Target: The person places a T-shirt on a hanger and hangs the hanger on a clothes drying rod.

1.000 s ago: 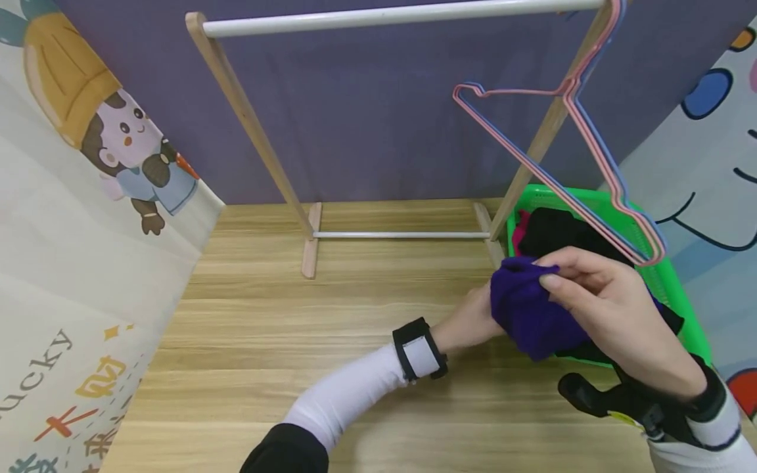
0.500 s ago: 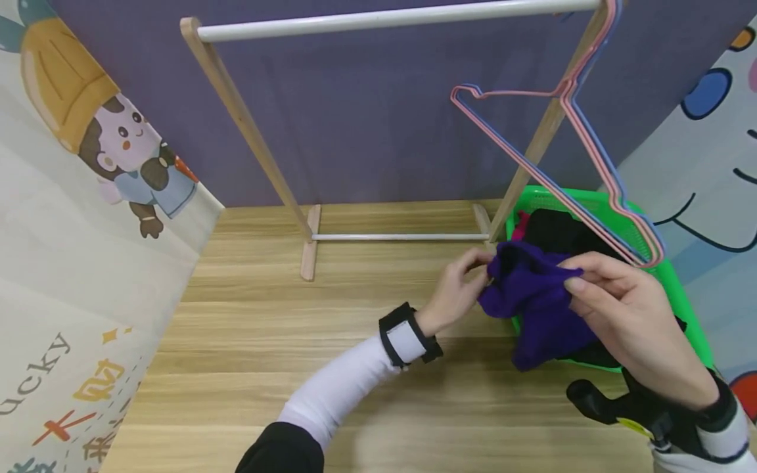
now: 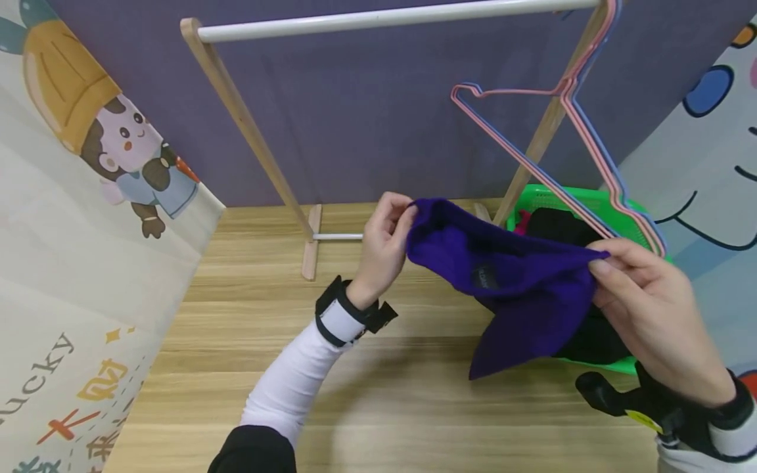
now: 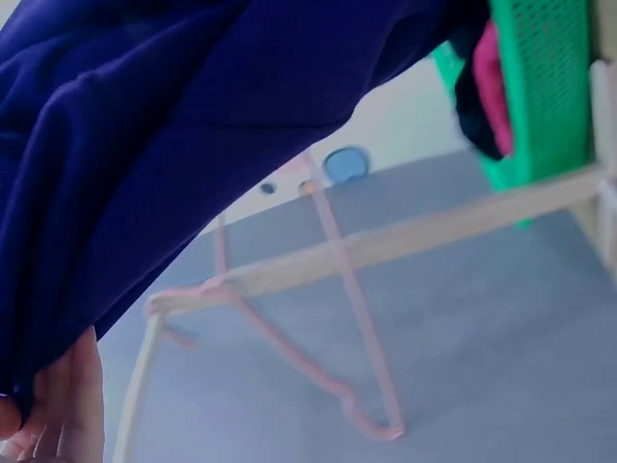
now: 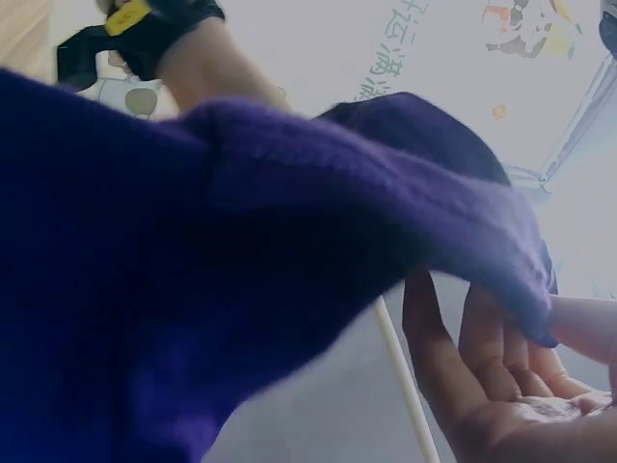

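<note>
A small purple garment (image 3: 532,302) is held up by the edge of its opening, stretched between both hands, with a dark label (image 3: 486,276) showing inside. My left hand (image 3: 384,246) pinches the edge at its left end. At the right end, my right hand (image 3: 656,302) pinches the same edge between thumb and fingers. Loose fabric hangs down below, ending in a point above the floor. The left wrist view is partly filled by the purple garment (image 4: 193,125), and the right wrist view shows its hem (image 5: 318,159) running to the right fingers (image 5: 482,357).
Behind stands a wooden rack with a white top rail (image 3: 355,29). Pink and blue hangers (image 3: 569,89) hang at its right end, just above the right hand. A green basket (image 3: 544,192) with black cloth (image 3: 558,226) and something pinkish-red sits at the right.
My left hand has come out from behind the garment and moved left and up, pulling its edge wide. The right hand keeps its pinch and has shifted slightly right.
</note>
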Tool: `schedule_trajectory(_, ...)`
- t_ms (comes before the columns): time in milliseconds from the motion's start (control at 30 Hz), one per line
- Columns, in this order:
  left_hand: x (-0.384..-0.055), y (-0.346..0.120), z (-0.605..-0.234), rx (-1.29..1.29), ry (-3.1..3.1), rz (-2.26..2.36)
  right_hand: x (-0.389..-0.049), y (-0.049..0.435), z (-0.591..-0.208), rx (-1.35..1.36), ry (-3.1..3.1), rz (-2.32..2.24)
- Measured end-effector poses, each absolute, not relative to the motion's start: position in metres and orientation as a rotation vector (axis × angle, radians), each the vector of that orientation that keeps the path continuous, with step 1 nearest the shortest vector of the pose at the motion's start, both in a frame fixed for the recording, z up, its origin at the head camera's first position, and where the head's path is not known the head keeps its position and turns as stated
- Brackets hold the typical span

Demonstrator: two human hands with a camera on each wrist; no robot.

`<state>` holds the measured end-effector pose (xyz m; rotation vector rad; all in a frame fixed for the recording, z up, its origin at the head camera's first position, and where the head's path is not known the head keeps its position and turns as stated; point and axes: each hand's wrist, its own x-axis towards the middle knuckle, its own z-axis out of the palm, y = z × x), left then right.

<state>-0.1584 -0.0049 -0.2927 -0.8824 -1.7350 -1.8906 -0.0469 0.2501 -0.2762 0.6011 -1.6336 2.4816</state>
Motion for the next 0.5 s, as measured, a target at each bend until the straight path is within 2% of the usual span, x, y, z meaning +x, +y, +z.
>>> schedule_trajectory(267, -0.159, -0.027, -0.251, -0.958, -1.558, -1.846, -0.054, 0.241, -0.271, 0.601, -1.622, 2.521)
schedule_trajectory(500, -0.157, -0.047, -0.212, -0.962, -1.467, -1.859, -0.062, 0.223, -0.264, 0.727, -1.558, 2.569)
